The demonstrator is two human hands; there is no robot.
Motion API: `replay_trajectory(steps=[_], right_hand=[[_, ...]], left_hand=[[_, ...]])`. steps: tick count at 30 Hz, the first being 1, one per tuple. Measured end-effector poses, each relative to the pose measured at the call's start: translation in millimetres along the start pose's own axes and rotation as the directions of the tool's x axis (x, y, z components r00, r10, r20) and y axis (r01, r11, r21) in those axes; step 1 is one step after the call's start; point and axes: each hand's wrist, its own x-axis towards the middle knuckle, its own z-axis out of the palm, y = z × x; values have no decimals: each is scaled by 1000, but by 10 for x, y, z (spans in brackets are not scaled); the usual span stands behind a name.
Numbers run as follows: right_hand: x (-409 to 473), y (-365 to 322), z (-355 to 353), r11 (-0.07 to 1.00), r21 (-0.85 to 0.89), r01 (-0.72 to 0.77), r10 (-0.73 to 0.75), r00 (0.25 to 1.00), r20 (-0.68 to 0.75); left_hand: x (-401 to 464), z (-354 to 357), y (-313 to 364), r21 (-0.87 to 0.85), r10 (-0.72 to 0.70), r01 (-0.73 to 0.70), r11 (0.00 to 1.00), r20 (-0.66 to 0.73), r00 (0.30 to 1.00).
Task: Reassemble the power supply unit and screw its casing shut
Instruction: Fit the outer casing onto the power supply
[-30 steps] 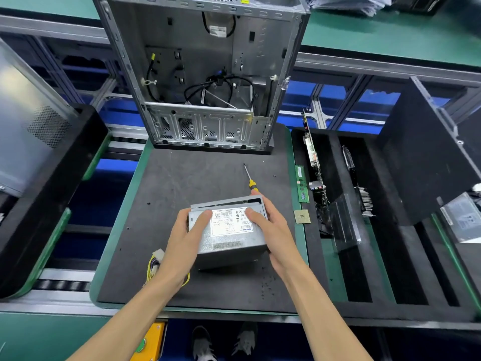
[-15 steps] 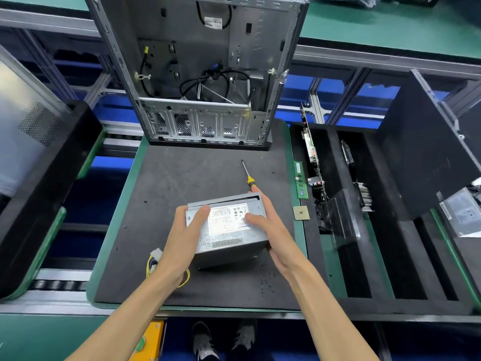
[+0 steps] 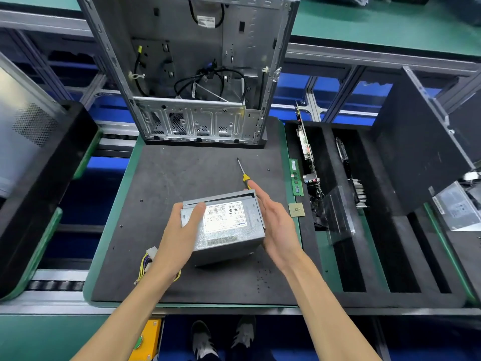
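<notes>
PSU [image 3: 223, 225] sits on the black foam mat [image 3: 182, 178], front-centre, label side up, cover seated on the body but with a visible gap along the far top edge. Left hand [image 3: 179, 230] grips the near-left corner, thumb curled over the top face, fingers hidden behind the left wall. Change vs half a second ago: right hand [image 3: 276, 225] has come off the top of the cover, where its thumb was pressing, and now lies flat along the right side wall, fingers straight and relaxed, gripping nothing; can't tell if the palm actually touches the metal. The unit itself hasn't shifted. My read: the pressing/seating step looks about done and the right hand is freeing up for the tool. Screwdriver [image 3: 243, 173], yellow handle, lies on the mat just beyond the right fingertips, untouched. A few small dark specks on the mat may be screws, too small to confirm. So the casing isn't fastened yet; the far-edge gap should be closed before driving anything. Wire bundle [image 3: 145, 267] trails out under the left wrist. Open PC chassis [image 3: 192, 74] stands behind; CPU chip [image 3: 296, 210] lies on the mat's right edge.
</notes>
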Motion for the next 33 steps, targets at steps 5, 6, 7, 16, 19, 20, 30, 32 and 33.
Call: replay_trajectory(steps=[5,6,7,16,19,20,30,32,33], right_hand=[[0,6,72,992,-125,22,-25,999,-20],[6,8,81,988,-150,36,-40,999,-23],[11,7,86,985,-164,44,-48,999,-23],[-15,-5,84,991,-126,34,-40,998,-46],[-32,-19,89,994,-99,39,-45,997,-63],[-39,-24,84,995,-92,48,-55,996,-70],[-29,2,-9,998,51,21,-22,1000,11],[-9,26,-45,997,76,19,-19,1000,11],[-1,30,-51,997,78,20,-21,1000,4]], left_hand=[[-57,30,51,24,-28,29,999,-14,1000],[-58,8,55,-6,-65,65,998,27,998],[-57,-25,62,-63,-106,112,992,97,990],[-74,-459,-117,40,47,-47,998,13,999],[-333,-481,-95,430,338,-299,852,-15,941],[-403,-449,-49,511,428,-388,767,43,903],[-233,141,310,770,513,-612,183,456,727],[-194,193,321,782,523,-598,177,440,730],[-183,213,324,788,523,-589,177,432,735]])
